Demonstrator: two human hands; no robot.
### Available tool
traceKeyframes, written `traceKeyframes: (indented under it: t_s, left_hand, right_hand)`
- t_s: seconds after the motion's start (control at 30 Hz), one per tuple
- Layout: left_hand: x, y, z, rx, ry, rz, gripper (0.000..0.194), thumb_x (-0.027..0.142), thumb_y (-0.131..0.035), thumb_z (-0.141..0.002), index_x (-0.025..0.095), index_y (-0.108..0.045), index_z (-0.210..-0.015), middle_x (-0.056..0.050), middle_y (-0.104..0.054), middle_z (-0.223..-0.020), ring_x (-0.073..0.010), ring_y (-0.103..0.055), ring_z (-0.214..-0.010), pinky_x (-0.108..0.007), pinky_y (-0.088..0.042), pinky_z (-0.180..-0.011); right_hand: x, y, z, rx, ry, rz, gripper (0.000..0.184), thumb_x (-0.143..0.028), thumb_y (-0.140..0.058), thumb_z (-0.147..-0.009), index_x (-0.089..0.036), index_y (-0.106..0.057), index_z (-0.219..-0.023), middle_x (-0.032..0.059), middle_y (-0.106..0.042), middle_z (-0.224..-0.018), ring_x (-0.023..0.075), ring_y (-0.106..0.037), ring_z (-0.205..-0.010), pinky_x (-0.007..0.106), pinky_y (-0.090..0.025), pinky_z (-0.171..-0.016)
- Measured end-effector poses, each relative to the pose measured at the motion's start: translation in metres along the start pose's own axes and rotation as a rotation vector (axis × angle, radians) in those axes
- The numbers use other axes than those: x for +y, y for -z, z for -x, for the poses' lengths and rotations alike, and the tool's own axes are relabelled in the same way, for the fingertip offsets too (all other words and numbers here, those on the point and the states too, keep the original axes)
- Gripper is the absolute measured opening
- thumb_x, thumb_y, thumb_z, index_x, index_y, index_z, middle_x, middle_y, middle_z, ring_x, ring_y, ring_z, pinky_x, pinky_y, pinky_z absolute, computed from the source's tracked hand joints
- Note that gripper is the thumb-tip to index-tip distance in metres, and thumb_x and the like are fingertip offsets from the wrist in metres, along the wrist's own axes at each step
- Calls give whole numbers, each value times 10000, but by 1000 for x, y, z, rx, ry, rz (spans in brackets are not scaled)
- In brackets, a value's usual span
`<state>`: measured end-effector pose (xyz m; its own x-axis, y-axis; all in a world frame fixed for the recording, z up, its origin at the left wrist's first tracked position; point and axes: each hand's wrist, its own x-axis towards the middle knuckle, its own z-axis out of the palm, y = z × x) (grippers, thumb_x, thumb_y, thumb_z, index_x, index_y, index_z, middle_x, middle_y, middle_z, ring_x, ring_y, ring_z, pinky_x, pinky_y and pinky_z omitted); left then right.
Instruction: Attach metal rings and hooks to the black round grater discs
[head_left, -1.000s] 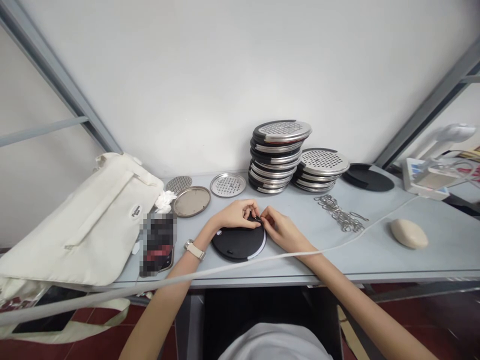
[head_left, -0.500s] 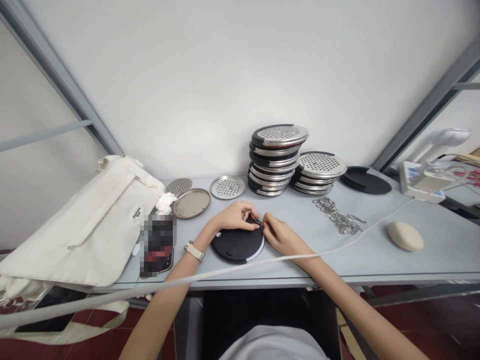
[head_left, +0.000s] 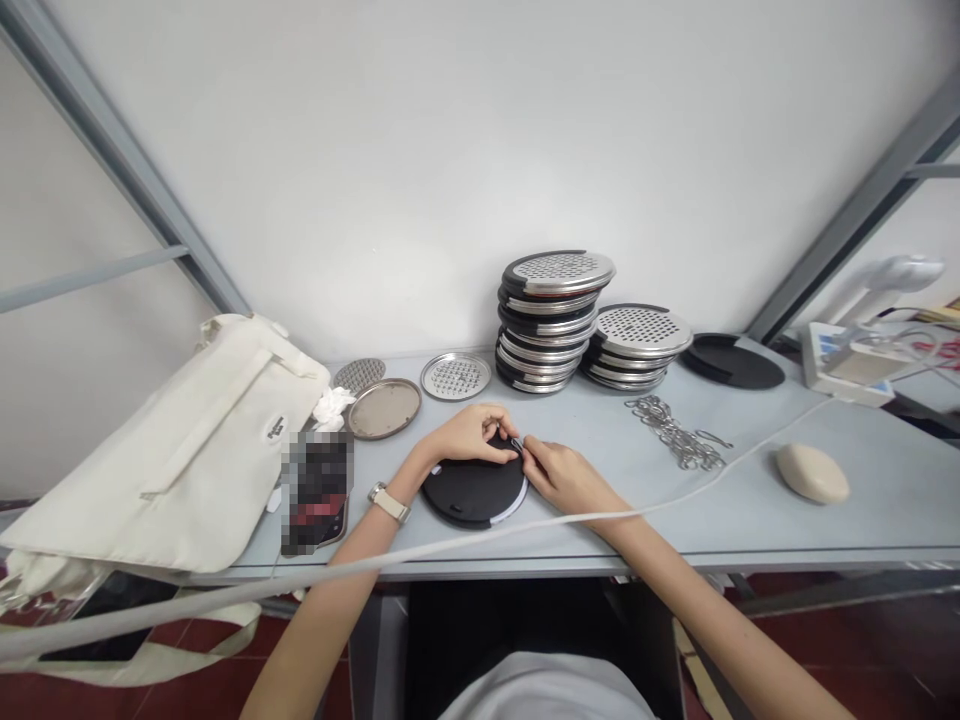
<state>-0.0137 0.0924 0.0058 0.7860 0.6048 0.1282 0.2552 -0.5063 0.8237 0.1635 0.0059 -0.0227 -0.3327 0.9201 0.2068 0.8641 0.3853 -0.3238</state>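
A black round disc (head_left: 469, 495) with a pale strip along its right edge lies on the table in front of me. My left hand (head_left: 476, 433) curls over its far side, thumb and fingers gripping the rim. From the right, my right hand (head_left: 559, 470) pinches a small bent metal wire hook (head_left: 517, 444) against the disc's upper right edge, close to the left fingertips. How the hook meets the disc is hidden by the fingers. Right of my hands lies a tangled pile of metal wire hooks (head_left: 679, 432).
Perforated metal grater discs with black rims form a tall stack (head_left: 547, 325) and a shorter stack (head_left: 641, 345). Loose metal discs (head_left: 455, 377) lie behind my left hand. A white cable (head_left: 450, 548) crosses in front. A cream bag (head_left: 172, 450) and phone stand left, a beige mouse (head_left: 811, 473) right.
My right hand has shifted slightly left, closer to the disc's rim, and the wire hook has turned a little. The left hand stays in place.
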Motion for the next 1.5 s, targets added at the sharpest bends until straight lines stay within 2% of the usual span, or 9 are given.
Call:
traceKeyframes:
  t_s: [0.5,0.83,0.97,1.1,1.3,1.5]
  left_hand:
    - [-3,-3,0,-16,14,53,232,276,-705,-633,107,-601,-755,6,-535,-731,-55,-376,-570,-194,-292,-512]
    - [-4,-2,-1,-28,-19,-16,173,237,-670,-669,119,-633,-791,2,-557,-753,-58,-386,-578,-190,-312,-523]
    - [1,-1,1,-24,10,13,290,264,-692,-654,137,-573,-886,25,-546,-725,-53,-396,-551,-179,-318,-499]
    - [4,-5,3,10,31,30,295,251,-704,-635,161,-469,-789,34,-554,-698,-52,-407,-546,-172,-318,-492]
    - [5,-12,1,-39,45,50,303,242,-697,-634,169,-429,-757,31,-561,-699,-53,-408,-546,-172,-309,-484]
    - [10,-9,1,-45,16,1,255,220,-673,-651,152,-527,-848,39,-515,-687,-59,-411,-559,-174,-319,-496]
  right_hand:
    - [0,-3,1,42,27,30,217,-214,-304,-929,-160,-510,-885,53,-625,-712,153,-566,-620,250,-298,-574]
    - [3,-1,2,85,-86,-40,265,-281,-277,-947,-197,-476,-795,25,-585,-617,152,-540,-537,243,-284,-527]
    - [3,-1,2,96,-87,-73,255,-294,-280,-947,-203,-477,-813,19,-583,-615,155,-544,-535,239,-287,-525]
    - [2,0,2,119,-90,-144,263,-302,-273,-952,-211,-476,-811,9,-577,-619,146,-533,-527,235,-291,-529]
    - [3,0,1,66,-46,-130,257,-266,-301,-941,-206,-491,-778,6,-573,-618,133,-516,-523,233,-271,-529]
    - [6,-1,2,29,-27,-123,232,-235,-338,-921,-182,-536,-812,31,-623,-686,131,-548,-579,228,-291,-562]
